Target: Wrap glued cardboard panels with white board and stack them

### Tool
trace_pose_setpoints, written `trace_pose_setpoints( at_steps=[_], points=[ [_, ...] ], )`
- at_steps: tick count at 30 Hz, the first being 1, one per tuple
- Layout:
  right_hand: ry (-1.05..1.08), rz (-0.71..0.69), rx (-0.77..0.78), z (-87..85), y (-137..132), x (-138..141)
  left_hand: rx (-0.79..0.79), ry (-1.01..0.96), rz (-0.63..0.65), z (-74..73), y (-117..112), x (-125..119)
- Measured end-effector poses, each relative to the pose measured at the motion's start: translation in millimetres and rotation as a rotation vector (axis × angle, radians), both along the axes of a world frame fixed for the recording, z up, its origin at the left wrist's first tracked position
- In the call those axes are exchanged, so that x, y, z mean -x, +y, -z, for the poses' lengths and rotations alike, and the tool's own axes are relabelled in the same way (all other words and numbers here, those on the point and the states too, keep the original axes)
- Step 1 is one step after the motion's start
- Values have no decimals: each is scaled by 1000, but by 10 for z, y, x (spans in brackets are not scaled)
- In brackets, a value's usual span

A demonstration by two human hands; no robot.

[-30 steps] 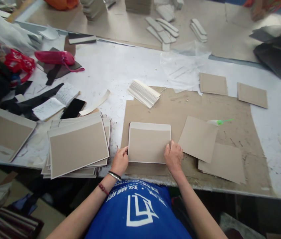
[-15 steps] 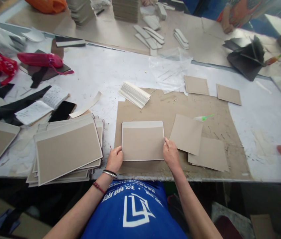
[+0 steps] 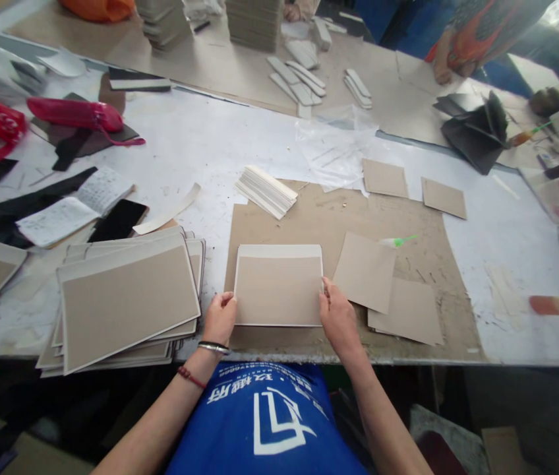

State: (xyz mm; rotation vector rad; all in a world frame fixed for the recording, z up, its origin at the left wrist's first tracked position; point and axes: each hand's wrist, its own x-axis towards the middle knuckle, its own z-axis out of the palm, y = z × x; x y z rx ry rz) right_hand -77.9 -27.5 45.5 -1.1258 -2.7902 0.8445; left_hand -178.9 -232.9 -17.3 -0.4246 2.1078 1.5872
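Observation:
A tan board panel with a white border point(image 3: 278, 285) lies on a brown cardboard mat point(image 3: 339, 211) at the table's near edge. My left hand point(image 3: 219, 318) grips the panel's lower left corner, fingers curled on its edge. My right hand point(image 3: 337, 316) pinches its right edge near the lower corner. A stack of similar larger panels point(image 3: 126, 302) sits just left of my left hand. Loose tan sheets point(image 3: 364, 270) lie right of my right hand.
A fan of white strips point(image 3: 265, 190) lies behind the panel, with a green-tipped tool point(image 3: 398, 241) to the right. An open notebook point(image 3: 69, 206), dark phone point(image 3: 118, 221) and pink pouch point(image 3: 76, 113) are far left. Another person's arm point(image 3: 445, 63) rests at the far table.
The view has shifted a little. Both hands stay at the panel's two lower corners; the right hand has slid from the bottom edge up onto the right edge.

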Motion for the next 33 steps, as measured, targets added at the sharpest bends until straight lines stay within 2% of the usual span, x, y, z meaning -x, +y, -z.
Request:
trace_pose_setpoints(
  at_steps=[2, 4, 7, 12, 14, 20, 29, 33],
  points=[
    [178, 175, 216, 23, 8, -1, -53, -54, -46, -80, 18, 9],
    [305, 286, 470, 56, 22, -9, -184, -147, -63, -185, 43, 15],
    [365, 338, 756, 55, 31, -39, -371, -300, -48, -345, 72, 20],
    [276, 338, 1062, -81, 32, -112, -515, -402, -18, -521, 51, 23],
    [309, 325, 1086, -105, 30, -134, -535, -385, -20, -569, 41, 15],
    [404, 318, 977, -50, 43, -182, -469, -256, -22, -664, 89, -57],
    [436, 297, 916, -72, 116, -202, -441, -199, -116, -670, 190, -133],
    [434, 300, 894, 0, 149, -235, -426, -210, -110, -627, 227, -168]
  ],
)
